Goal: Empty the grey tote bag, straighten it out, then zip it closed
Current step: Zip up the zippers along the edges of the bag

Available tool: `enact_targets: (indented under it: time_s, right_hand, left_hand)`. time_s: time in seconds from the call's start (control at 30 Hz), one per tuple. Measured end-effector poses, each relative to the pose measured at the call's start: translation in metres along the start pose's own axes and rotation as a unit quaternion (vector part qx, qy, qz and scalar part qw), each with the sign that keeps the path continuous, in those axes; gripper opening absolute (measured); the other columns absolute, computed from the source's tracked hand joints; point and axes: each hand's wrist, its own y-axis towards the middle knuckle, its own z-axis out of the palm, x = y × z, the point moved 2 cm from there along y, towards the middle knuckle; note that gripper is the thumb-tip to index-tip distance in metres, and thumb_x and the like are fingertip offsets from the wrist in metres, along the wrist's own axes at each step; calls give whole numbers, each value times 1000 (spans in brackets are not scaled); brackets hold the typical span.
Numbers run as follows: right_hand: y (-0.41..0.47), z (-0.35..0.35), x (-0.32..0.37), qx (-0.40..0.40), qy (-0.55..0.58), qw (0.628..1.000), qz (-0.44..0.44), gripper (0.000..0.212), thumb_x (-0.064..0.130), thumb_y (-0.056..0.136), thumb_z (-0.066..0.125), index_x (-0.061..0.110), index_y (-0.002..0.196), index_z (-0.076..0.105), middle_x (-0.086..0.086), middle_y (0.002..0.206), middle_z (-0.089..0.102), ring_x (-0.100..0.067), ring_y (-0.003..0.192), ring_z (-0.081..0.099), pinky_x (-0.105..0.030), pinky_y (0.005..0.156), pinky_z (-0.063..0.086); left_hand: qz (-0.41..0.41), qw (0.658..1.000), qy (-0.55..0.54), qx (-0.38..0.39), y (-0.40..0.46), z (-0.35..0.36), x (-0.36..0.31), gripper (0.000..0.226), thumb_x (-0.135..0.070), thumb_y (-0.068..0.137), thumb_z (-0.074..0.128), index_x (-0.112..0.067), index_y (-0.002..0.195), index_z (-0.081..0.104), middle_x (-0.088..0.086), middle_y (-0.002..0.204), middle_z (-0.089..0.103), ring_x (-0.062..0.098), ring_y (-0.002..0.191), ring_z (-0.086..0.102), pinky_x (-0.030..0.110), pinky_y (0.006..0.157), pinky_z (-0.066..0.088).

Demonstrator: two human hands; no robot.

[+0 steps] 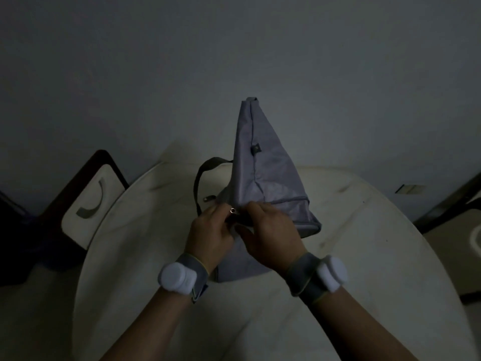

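Dim light covers a plain grey wall and a round pale bench (364, 256) that fills the lower half of the frame. At the left edge a chair (88, 199) with a dark frame stands beside the bench, and another one shows partly at the right edge.

On the bench, in the centre of the frame, lies the bag (263, 173). Its far end rises to a narrow peak, and its near end is under the hands. A dark strap (200, 178) curves out from its left side.

The left hand (210, 233) and the right hand (270, 235) meet at the near end of the bag, almost touching each other. Between their fingers a small metal zip pull (232, 210) shines. The fingers of the left hand are curled narrow around the fabric just beside the pull. The right hand lies on top of the bag with fingers bent, pinching the fabric at the pull; whether it holds the pull itself I cannot tell.

Both forearms come up from the lower edge and point inward. Each wrist carries a grey band with a white round device (178, 277).
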Motion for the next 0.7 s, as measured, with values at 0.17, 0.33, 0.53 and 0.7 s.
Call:
enact_targets:
  time_s: [0.17,0.33,0.53,0.7]
  right_hand:
    - [-8,15,-19,47,-3,998,33,35,33,86,59,34,119,47,7,113,63,-22,88,66,-39,69,55]
    - [-3,15,-20,-54,-86,995,9,21,13,82,65,23,100,60,0,91,65,-26,59,61,-25,48,35]
    - [-21,-4,2,-185,-131,973,-32,20,-1,64,67,14,68,53,-5,65,53,-23,48,44,-25,51,17]
    - [-19,13,1,-147,-24,989,-28,22,6,80,64,14,101,62,-7,91,65,-24,78,56,-31,68,43]
  left_hand:
    - [-43,999,-19,1,-5,0,8,21,-1,72,66,-16,73,52,-7,71,48,11,62,43,22,55,32]
    - [-71,997,-20,-6,-3,-6,16,18,-2,73,63,-12,73,48,-4,68,47,18,61,44,26,54,36]
    - [-59,998,8,-16,-1,-15,13,22,5,66,61,-10,71,46,0,65,46,23,57,44,29,49,36]
    - [-35,999,7,-9,-1,-12,7,23,4,70,62,-12,71,45,-2,67,47,20,60,45,27,50,35]
